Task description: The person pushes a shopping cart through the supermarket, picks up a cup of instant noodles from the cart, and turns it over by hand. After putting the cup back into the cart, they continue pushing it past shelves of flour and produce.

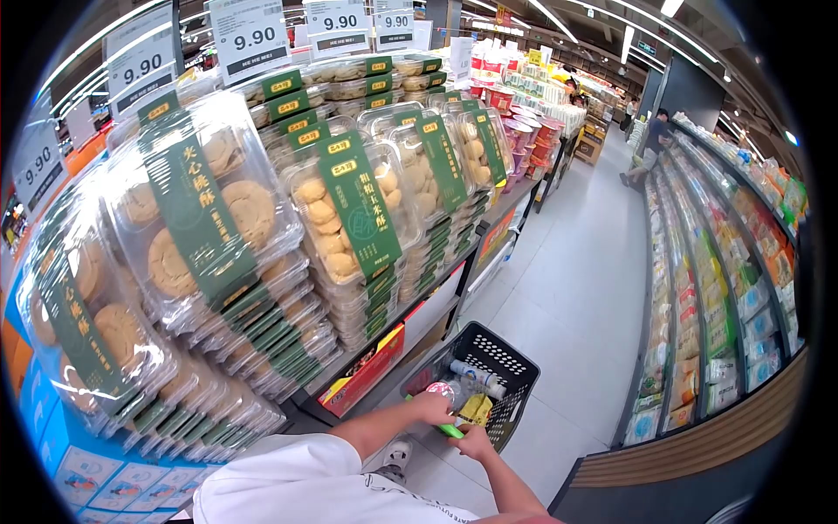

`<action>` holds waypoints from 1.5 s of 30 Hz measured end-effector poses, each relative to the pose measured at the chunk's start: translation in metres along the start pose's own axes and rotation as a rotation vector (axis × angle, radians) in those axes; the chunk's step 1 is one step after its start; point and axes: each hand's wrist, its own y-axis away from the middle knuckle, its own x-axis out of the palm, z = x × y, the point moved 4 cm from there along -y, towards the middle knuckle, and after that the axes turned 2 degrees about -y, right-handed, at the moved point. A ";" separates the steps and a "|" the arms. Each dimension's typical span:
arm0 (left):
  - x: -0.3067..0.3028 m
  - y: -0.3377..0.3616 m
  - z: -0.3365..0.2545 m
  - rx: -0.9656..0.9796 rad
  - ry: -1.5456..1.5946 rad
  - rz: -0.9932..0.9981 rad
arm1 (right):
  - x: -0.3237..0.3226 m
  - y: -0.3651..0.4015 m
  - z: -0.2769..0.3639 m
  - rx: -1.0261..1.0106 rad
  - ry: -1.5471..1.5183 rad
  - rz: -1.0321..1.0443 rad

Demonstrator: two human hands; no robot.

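My left hand [431, 408] is closed around the green handle [449, 430] of a black shopping basket [517, 360]. On the same handle, a little nearer to me, my right hand [473, 442] is closed too. Inside the basket lie a clear bottle with a pale blue label [478, 377], a yellow packet [476, 409] and a red-and-white round item [441, 390]. My left hand partly covers the round item, so its kind is hidden.
Clear boxes of cookies with green bands [353, 210] are stacked on a display at left, under 9.90 price signs [253, 37]. Shelves of bagged goods [698, 288] line the right side. Up the tiled aisle [559, 262], a person [650, 144] is by the shelves.
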 end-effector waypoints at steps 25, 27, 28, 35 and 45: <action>-0.095 -0.200 -0.005 0.021 0.015 -0.003 | -0.163 -0.141 -0.047 0.144 -0.102 0.036; -0.098 -0.208 -0.004 0.025 0.030 0.005 | -0.170 -0.146 -0.051 0.148 -0.112 0.038; -0.099 -0.215 -0.002 0.029 0.016 0.026 | -0.172 -0.150 -0.054 0.149 -0.114 0.043; -0.115 -0.246 -0.007 0.059 0.005 0.041 | -0.199 -0.178 -0.066 0.046 -0.045 0.041; -0.144 -0.290 -0.010 0.002 0.027 -0.016 | -0.243 -0.215 -0.071 -0.014 0.000 0.074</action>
